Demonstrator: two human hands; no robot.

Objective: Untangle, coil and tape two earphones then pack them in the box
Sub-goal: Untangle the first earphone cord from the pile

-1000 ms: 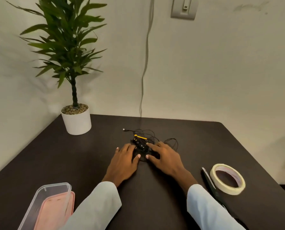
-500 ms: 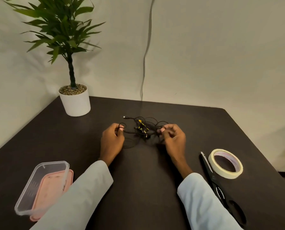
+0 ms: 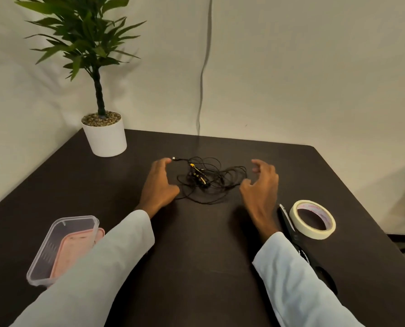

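A tangle of thin black earphone cables (image 3: 206,179) with yellow parts lies on the dark table (image 3: 196,256), a small plug sticking out at its upper left. My left hand (image 3: 159,185) rests just left of the tangle, fingers spread, the fingertips close to the plug. My right hand (image 3: 261,185) hovers to the right of the tangle with curled, parted fingers and holds nothing. A clear plastic box (image 3: 62,249) stands on its pink lid at the near left, partly behind my left sleeve. A roll of cream tape (image 3: 312,219) lies at the right.
Black scissors (image 3: 298,241) lie between my right forearm and the tape roll. A potted plant in a white pot (image 3: 104,135) stands at the far left corner. A grey cable (image 3: 202,74) runs down the wall behind the table.
Both hands pinched the cables and pulled them apart half a second ago. Now they have let go and moved outward, and the tangle lies spread wider on the table.
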